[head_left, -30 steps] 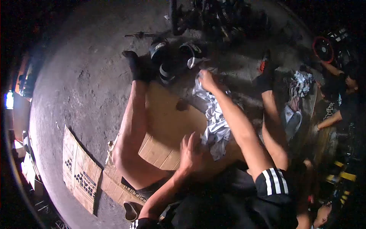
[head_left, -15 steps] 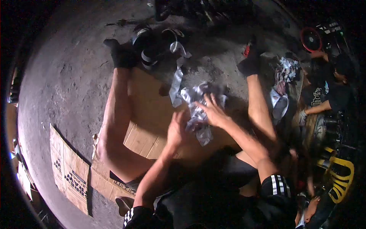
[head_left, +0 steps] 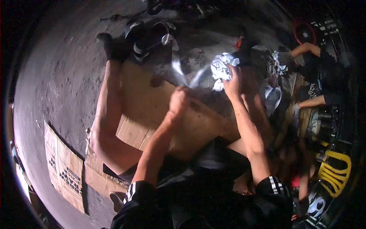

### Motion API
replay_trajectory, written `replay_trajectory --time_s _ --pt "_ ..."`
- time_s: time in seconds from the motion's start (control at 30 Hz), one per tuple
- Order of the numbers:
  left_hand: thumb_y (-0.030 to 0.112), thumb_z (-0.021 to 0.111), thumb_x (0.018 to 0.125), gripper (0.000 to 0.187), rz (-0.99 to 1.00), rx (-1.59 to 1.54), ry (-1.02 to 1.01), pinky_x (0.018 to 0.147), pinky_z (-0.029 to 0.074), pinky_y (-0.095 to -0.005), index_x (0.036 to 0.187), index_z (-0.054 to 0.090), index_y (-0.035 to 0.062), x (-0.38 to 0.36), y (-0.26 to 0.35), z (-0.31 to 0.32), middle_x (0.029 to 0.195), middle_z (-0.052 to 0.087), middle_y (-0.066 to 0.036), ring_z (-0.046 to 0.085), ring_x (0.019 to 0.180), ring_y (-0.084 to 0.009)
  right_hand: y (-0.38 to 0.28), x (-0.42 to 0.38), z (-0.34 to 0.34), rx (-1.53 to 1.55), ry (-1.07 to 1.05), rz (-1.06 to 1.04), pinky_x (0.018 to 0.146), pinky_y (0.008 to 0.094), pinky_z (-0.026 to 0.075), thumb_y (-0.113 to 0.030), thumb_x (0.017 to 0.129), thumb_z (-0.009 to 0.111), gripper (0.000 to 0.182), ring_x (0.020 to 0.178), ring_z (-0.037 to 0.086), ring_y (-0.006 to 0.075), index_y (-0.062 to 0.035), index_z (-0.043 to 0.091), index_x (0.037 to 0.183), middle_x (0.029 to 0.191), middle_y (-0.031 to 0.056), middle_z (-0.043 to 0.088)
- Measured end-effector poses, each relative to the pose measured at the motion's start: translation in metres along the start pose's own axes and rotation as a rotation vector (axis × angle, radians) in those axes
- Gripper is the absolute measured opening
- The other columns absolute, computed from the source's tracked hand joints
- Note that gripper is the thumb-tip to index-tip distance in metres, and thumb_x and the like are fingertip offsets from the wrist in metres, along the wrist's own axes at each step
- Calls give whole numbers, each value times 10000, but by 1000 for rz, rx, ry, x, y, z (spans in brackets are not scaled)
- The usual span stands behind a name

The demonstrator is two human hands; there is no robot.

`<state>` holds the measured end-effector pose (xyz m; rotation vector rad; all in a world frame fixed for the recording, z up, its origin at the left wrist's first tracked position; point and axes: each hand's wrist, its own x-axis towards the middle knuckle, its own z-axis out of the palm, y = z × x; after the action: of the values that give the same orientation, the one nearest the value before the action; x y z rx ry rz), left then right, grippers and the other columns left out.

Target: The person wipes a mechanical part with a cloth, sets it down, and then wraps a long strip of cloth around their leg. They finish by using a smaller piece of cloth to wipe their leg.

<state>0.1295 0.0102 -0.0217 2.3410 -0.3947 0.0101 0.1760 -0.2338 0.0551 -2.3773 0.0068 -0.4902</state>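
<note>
One head-worn camera looks forward and steeply down, over the left hand and right hand, toward the floor (edges strongly curved)

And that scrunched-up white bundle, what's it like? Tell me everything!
The scrunched-up white bundle is a rumpled wad of folds and creases, maybe thin cloth. The right grip holds it by its right side, out beyond the cardboard, with a flap hanging below. A blurry pale strip slants from beside it to the left grip; I can't tell whether strip and bundle join.
</note>
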Motion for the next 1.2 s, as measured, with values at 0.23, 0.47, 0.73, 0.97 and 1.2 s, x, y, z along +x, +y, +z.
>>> replay_trajectory --time_s 0.23,0.47,0.73,0.97,1.2 --pt "108 696 806 361 49 -514 31 888 528 -480 1158 671 28 -94 101 31 1166 645 -235 629 1017 -451 -84 -52 70 35 -519 -18 1072 437 454 -138 604 902 787 1322 489 395 -237 620 1331 1493 175 456" --pt "90 683 903 326 -453 -647 -229 843 547 -403 1218 677 7 -213 77 -118 1130 709 -206 697 998 -343 39 -25 88 -253 -186 -273 849 454 514 -60 819 689 463 1009 629 362 -170 671 1269 1160 179 615" --pt "186 558 1038 353 -610 -926 572 933 525 -334 1277 560 -73 -249 44 -216 1104 707 -164 673 1029 -210 -32 61 -25 6 -43 -201 1021 397 475 -22 762 754 565 1173 615 347 -64 621 1310 1254 166 647" --pt "197 574 1028 372 -544 -1100 624 872 533 -333 1285 559 -72 -227 53 -196 1114 702 -166 672 1025 -214 -215 -138 102 89 -380 -224 1026 529 409 -150 758 762 576 1225 501 396 -65 576 1297 1315 222 498" --pt "185 572 1023 359 -547 -992 470 912 520 -325 1273 562 -73 -241 74 -206 1091 701 -162 666 1028 -214 -130 -166 153 173 -625 113 1009 499 411 -253 934 591 407 1179 540 397 -30 589 1274 1257 236 567"
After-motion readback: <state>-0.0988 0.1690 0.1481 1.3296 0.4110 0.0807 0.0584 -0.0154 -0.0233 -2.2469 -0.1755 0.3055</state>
